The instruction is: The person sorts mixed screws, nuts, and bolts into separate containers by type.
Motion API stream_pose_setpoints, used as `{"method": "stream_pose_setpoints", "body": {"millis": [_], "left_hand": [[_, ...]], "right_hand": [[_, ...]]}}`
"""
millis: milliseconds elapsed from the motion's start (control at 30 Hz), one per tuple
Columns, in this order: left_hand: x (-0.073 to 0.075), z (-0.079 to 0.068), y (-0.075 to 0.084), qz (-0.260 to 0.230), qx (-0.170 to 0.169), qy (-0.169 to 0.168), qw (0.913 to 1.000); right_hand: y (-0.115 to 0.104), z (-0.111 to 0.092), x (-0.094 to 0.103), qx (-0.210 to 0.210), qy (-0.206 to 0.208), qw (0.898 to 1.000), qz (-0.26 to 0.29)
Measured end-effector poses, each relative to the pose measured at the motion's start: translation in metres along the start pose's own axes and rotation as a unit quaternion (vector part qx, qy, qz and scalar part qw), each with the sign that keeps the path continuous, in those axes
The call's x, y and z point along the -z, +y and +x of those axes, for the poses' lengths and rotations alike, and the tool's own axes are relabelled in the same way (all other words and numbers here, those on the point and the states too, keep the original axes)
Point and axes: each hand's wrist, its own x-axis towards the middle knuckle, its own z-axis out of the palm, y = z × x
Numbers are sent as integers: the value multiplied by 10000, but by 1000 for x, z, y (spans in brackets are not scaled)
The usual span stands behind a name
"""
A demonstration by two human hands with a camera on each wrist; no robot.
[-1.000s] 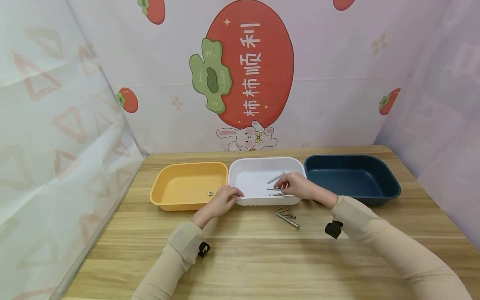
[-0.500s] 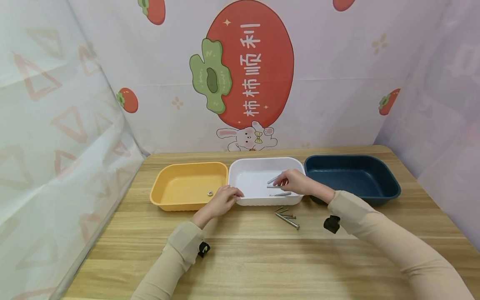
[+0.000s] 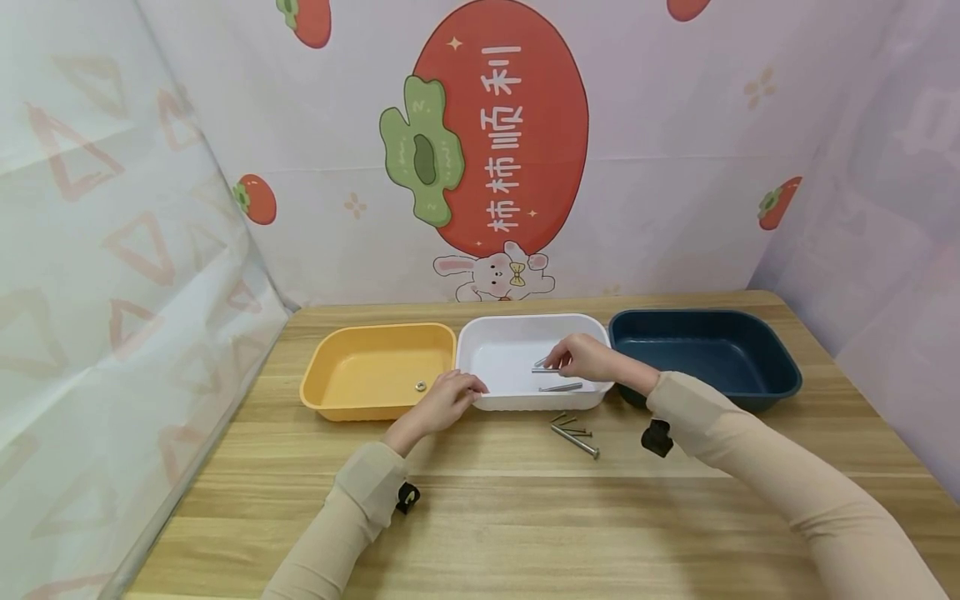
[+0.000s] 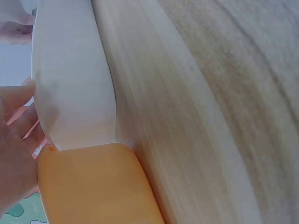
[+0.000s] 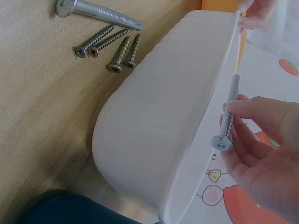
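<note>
My right hand (image 3: 588, 358) is over the white tray (image 3: 495, 400), pinching a silver bolt (image 5: 226, 123) between thumb and fingers. The bolt's round socketed head shows toward the right wrist camera. In the head view, one bolt (image 3: 561, 387) lies in the front of the tray. Another bolt (image 3: 540, 362) is partly hidden behind the right fingers. My left hand (image 3: 447, 400) rests on the tray's front left rim with relaxed fingers; the left wrist view shows the thumb (image 4: 18, 94) touching that rim.
A yellow tray (image 3: 330, 411) with a small nut (image 3: 421, 386) stands at left, a dark blue tray (image 3: 791, 383) at right. On the table before the white tray lie a large bolt (image 3: 576, 442) and several small screws (image 5: 124, 52). A printed curtain hangs behind.
My right hand has risen slightly and moved back in the white tray with the pinched bolt. The bolt at the tray's front has come into fuller view. My left hand stays put.
</note>
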Motion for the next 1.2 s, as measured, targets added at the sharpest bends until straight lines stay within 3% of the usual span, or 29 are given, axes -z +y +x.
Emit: {"method": "stream_pose_setpoints", "body": {"millis": [300,533,1200], "left_hand": [[0,0,-1,18,36,10,10000],[0,-1,-1,-33,57,4,10000],[-1,0,-1,16,51,21,10000]], "right_hand": [[6,6,0,-176,-93,9998,-13],[14,5,0,-218,146,9997,17],[3,-28,-4,-40,552,9973,479]]}}
